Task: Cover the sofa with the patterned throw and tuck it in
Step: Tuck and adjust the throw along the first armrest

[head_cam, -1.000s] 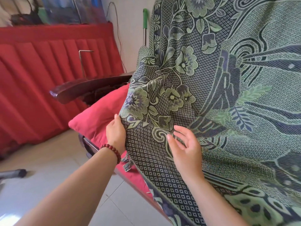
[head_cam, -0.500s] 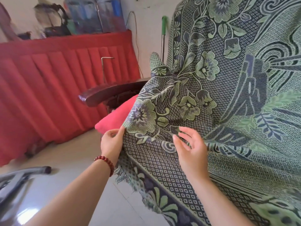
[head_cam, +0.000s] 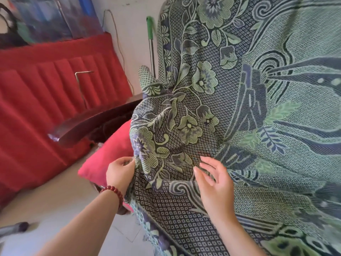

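Your left hand (head_cam: 120,171) pinches the throw (head_cam: 239,108) edge draped over the sofa; your right hand (head_cam: 215,187) rests spread on it. Tug unevenly and the pink cushion (head_cam: 108,159) stays exposed.

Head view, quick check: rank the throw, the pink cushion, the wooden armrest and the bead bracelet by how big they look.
1. Throw
2. Pink cushion and wooden armrest: similar visible area, both partly hidden, no ranking
3. Bead bracelet
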Tool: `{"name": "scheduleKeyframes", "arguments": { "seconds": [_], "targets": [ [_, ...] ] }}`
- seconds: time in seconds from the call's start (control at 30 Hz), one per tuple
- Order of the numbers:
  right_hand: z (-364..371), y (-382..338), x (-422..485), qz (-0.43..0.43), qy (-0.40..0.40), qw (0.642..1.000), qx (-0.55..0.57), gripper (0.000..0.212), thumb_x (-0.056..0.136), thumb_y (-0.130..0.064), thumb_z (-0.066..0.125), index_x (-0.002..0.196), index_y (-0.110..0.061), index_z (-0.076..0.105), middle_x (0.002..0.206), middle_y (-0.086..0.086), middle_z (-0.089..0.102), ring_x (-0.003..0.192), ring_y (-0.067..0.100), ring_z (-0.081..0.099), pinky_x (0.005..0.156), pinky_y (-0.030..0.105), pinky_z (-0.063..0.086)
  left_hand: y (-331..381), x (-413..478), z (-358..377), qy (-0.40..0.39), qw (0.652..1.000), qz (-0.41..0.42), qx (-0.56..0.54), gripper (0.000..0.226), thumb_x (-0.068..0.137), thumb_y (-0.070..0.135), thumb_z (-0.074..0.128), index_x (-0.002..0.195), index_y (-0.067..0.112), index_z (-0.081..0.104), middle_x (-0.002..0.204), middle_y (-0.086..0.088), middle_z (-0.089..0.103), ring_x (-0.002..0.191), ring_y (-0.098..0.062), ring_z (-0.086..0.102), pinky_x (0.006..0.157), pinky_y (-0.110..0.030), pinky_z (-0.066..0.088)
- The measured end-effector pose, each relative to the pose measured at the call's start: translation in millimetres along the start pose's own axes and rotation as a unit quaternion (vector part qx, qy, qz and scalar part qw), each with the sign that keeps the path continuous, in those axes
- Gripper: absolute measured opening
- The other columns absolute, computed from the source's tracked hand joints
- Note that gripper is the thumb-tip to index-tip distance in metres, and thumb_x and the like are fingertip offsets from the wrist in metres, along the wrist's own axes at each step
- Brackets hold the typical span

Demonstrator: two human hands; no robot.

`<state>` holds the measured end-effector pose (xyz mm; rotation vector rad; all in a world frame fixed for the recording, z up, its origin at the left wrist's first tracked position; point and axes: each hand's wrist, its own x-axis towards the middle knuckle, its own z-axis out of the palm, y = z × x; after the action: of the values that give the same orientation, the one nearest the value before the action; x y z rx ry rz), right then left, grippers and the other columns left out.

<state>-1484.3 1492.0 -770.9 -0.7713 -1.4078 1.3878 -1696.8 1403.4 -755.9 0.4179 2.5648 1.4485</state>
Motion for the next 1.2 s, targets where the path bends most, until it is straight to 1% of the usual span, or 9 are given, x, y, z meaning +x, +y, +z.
{"name": "scheduleKeyframes", "arguments": {
  "seconds": [0.17, 0.27, 0.37, 0.43, 0.57, 0.7, 0.83, 1.03, 1.2],
  "targets": [
    [-2, 12, -3, -0.028, -0.031, 0.999, -0.02, 0.029, 0.084, -0.015, 0.068, 0.112, -0.019, 0.06, 0.113, -0.01, 0.062, 0.106, -0.002, 0.059, 0.089, 0.017, 0.05, 10, 9, 12, -0.014, 0.999, 0.045, 0.002, 0.024, 0.085, 0.029, 0.056, 0.077, 0.008, 0.065, 0.065, 0.002, 0.06, 0.057, -0.015, 0.051, 0.054, -0.027, 0.044],
    [0, 19, -6, -0.043, -0.03, 0.998, -0.023, 0.029, 0.085, -0.016, 0.068, 0.112, -0.019, 0.06, 0.113, -0.011, 0.062, 0.105, -0.003, 0.059, 0.088, 0.015, 0.05, 23, 19, 14, -0.065, 0.996, 0.038, -0.042, 0.024, 0.091, 0.024, 0.049, 0.088, 0.003, 0.062, 0.081, -0.009, 0.064, 0.066, -0.018, 0.056, 0.063, -0.031, 0.047],
    [8, 22, -5, -0.042, -0.035, 0.998, -0.012, 0.028, 0.085, -0.015, 0.068, 0.111, -0.02, 0.06, 0.113, -0.01, 0.062, 0.105, -0.003, 0.059, 0.089, 0.017, 0.05, 33, 30, 9, -0.134, 0.979, 0.01, -0.154, 0.015, 0.084, 0.014, 0.058, 0.081, 0.001, 0.062, 0.078, -0.016, 0.065, 0.073, -0.025, 0.062, 0.077, -0.043, 0.054],
    [15, 20, -4, -0.043, -0.05, 0.998, -0.009, 0.028, 0.085, -0.015, 0.068, 0.111, -0.021, 0.06, 0.113, -0.01, 0.062, 0.105, -0.003, 0.059, 0.09, 0.018, 0.05, 35, 36, 6, -0.148, 0.972, -0.005, -0.184, 0.014, 0.083, 0.013, 0.062, 0.073, 0.004, 0.058, 0.07, -0.015, 0.066, 0.071, -0.027, 0.063, 0.072, -0.043, 0.056],
    [30, 16, 3, -0.041, -0.042, 0.998, -0.009, 0.026, 0.086, -0.017, 0.068, 0.11, -0.024, 0.061, 0.111, -0.01, 0.063, 0.105, -0.003, 0.059, 0.091, 0.02, 0.05, 39, 53, -3, -0.044, 0.986, 0.014, -0.158, 0.028, 0.08, 0.024, 0.069, 0.097, 0.009, 0.051, 0.088, -0.011, 0.066, 0.071, -0.022, 0.064, 0.067, -0.036, 0.055],
    [49, 22, -2, -0.032, -0.086, 0.994, -0.061, 0.029, 0.086, -0.025, 0.067, 0.114, -0.028, 0.059, 0.114, -0.015, 0.061, 0.109, -0.002, 0.056, 0.096, 0.02, 0.044, 23, 66, -33, 0.077, 0.985, 0.085, -0.131, 0.014, 0.087, 0.011, 0.059, 0.092, 0.02, 0.05, 0.074, -0.001, 0.054, 0.06, -0.014, 0.049, 0.058, -0.029, 0.045],
    [66, 36, -17, -0.017, -0.091, 0.992, -0.082, 0.031, 0.086, -0.029, 0.067, 0.115, -0.025, 0.059, 0.115, -0.015, 0.06, 0.11, -0.003, 0.055, 0.097, 0.018, 0.043, -12, 79, -55, 0.094, 0.986, 0.065, -0.121, 0.024, 0.086, 0.004, 0.054, 0.073, 0.025, 0.051, 0.076, -0.006, 0.057, 0.069, -0.021, 0.053, 0.062, -0.036, 0.046],
    [81, 47, -33, 0.02, -0.137, 0.982, -0.127, 0.029, 0.082, -0.037, 0.07, 0.109, -0.034, 0.059, 0.111, -0.017, 0.06, 0.106, -0.004, 0.055, 0.096, 0.022, 0.046, -51, 86, -71, 0.101, 0.989, -0.001, -0.108, 0.018, 0.084, 0.003, 0.05, 0.086, 0.018, 0.058, 0.079, -0.005, 0.058, 0.059, -0.016, 0.049, 0.056, -0.029, 0.042],
    [82, 57, -37, 0.022, -0.132, 0.978, -0.163, 0.034, 0.079, -0.042, 0.071, 0.109, -0.04, 0.056, 0.112, -0.021, 0.058, 0.108, -0.004, 0.054, 0.097, 0.023, 0.045, -42, 91, -72, 0.059, 0.995, -0.012, -0.084, 0.035, 0.083, 0.043, 0.056, 0.096, 0.012, 0.065, 0.087, -0.002, 0.066, 0.08, -0.02, 0.06, 0.075, -0.031, 0.043]
  ]
}}
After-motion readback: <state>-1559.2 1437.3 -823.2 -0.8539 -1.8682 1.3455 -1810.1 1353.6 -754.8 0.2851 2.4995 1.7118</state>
